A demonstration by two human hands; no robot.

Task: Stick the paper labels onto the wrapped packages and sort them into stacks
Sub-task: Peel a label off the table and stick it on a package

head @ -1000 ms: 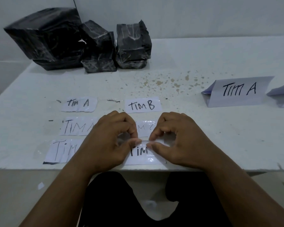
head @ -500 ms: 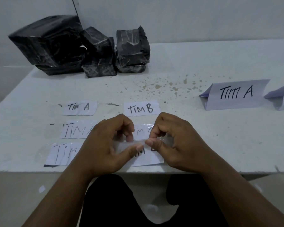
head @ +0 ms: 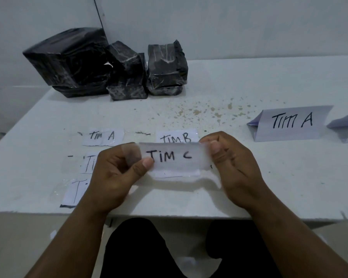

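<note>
A white paper label reading "TIM C" [head: 172, 156] is lifted off the bench, face toward the camera and roughly level, pinched at its left end by the left hand [head: 117, 173] and at its right end by the right hand [head: 232, 165]; clear tape extends past both ends of the paper. Flat on the bench behind it lie a "TIM A" label [head: 102, 136] and a "TIM B" label [head: 176, 136], with two more labels [head: 87, 163] partly hidden by the left hand and one more partly under the lifted label. At the far left, three groups of black plastic-wrapped packages [head: 129, 73] stand close together, stacked, some tilted.
</note>
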